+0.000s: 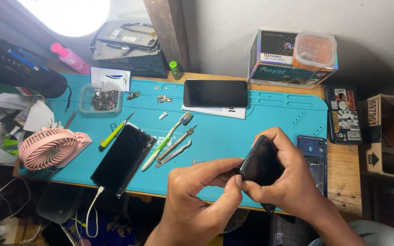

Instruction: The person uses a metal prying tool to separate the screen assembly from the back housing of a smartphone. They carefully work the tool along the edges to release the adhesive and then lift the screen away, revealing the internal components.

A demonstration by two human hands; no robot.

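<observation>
Both hands grip a dark phone (261, 164) just above the blue mat (270, 114) at the table's near edge. The right hand (288, 177) cradles it; the left hand (201, 191) pinches its lower edge. Steady, even fingertip pressure along that seam seems wise.

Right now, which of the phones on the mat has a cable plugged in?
The large black phone lying diagonally by the pink fan: a white cable enters its lower end. The others have none.

Both hands (247, 191) and forearms are bare, with no sleeves, rings or watch.
</observation>
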